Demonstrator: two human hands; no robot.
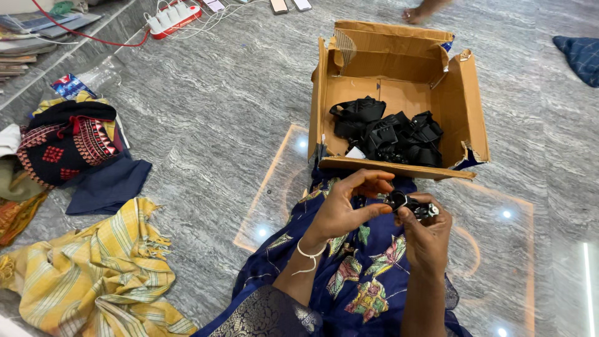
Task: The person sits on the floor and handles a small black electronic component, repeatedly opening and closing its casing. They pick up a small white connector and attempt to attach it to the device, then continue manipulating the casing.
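Note:
A small black device with a round lens-like part sits between both hands above my lap. My left hand pinches its left end with thumb and fingers. My right hand grips its right end from below. Just beyond the hands stands an open cardboard box on the floor, holding a heap of black straps and mounts. A blue floral cloth covers my lap under the hands.
Grey marble floor all around. A yellow striped cloth, dark folded clothes, a red-and-white power strip with cables, and phones at the top edge. Another person's foot shows at the far side.

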